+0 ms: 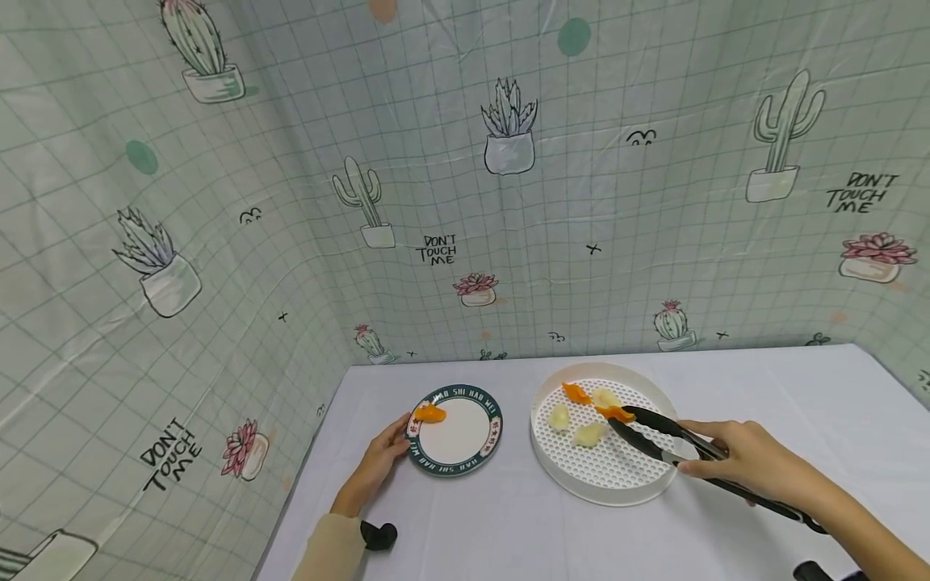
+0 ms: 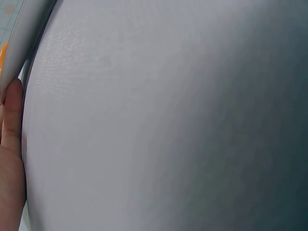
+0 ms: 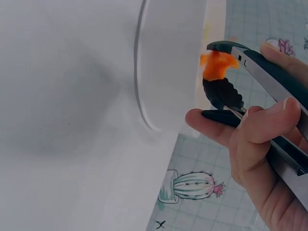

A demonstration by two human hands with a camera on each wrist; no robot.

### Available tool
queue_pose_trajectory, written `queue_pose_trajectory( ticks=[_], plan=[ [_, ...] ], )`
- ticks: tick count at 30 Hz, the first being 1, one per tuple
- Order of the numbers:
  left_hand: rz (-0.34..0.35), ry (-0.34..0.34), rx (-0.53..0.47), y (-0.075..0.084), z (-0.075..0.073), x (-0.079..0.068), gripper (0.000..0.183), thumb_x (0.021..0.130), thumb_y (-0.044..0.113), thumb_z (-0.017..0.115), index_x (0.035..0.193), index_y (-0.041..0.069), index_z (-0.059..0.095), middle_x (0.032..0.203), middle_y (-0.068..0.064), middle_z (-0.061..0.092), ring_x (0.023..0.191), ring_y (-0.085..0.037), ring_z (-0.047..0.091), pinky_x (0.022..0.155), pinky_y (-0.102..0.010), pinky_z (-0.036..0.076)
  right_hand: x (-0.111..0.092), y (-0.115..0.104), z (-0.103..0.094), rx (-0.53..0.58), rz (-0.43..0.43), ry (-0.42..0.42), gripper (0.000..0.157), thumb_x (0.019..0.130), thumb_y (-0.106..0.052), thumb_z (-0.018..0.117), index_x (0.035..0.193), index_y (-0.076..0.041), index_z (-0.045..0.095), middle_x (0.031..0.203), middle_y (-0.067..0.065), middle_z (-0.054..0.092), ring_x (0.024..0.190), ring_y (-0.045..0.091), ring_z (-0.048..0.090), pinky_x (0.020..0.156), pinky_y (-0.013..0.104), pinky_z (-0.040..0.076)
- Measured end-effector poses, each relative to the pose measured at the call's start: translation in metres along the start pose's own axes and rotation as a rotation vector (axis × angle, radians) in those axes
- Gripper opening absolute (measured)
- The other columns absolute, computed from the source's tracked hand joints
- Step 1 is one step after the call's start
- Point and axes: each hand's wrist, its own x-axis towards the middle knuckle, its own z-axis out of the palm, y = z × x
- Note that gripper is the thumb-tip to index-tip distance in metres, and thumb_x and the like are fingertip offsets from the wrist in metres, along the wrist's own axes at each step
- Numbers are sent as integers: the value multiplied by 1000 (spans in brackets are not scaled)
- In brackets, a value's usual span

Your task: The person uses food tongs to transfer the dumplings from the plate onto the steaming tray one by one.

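My left hand (image 1: 378,460) holds the left edge of a round plate (image 1: 455,436) with a dark green lettered rim. One orange dumpling-like piece (image 1: 430,413) lies on that plate near my fingers. In my right hand (image 1: 756,460) I grip black and silver tongs (image 1: 654,420), which reach over a white round steamer tray (image 1: 617,472) with a perforated base. Between the tong tips is another orange piece (image 3: 217,66). Also on the tray are an orange piece (image 1: 576,393) and three pale yellow ones, the nearest pale piece (image 1: 590,435) left of the tongs.
A white cloth (image 1: 465,532) covers the table. Behind and to the left hangs a grid-patterned curtain (image 1: 596,202) printed with cacti, close along the table's back edge. The steamer tray has a raised wall (image 3: 171,62).
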Motion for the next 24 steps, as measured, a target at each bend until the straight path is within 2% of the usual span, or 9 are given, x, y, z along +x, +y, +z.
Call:
queue_pose_trajectory(
  ticks=[10, 17, 24],
  plan=[
    [0, 2, 7, -1, 0, 0, 52, 101, 4, 48, 152, -1, 36, 156, -24, 33, 145, -42, 26, 117, -56, 20, 5, 5, -3, 10, -9, -49, 71, 83, -33, 79, 131, 13, 56, 55, -8, 36, 47, 6, 34, 45, 23, 36],
    [-5, 6, 1, 1, 0, -1, 52, 101, 5, 47, 152, 0, 36, 156, -24, 33, 144, -42, 28, 116, -57, 21, 15, 6, -4, -3, 36, -91, 71, 82, -32, 80, 130, 14, 57, 56, -4, 39, 50, 11, 39, 45, 24, 36],
    [-2, -1, -14, 2, 2, -2, 53, 101, 3, 47, 152, -3, 34, 156, -25, 32, 142, -42, 32, 116, -56, 23, 18, 7, -4, 70, 125, -144, 75, 83, -32, 80, 135, 14, 52, 67, 6, 56, 42, 18, 52, 39, 35, 50]
  ],
)
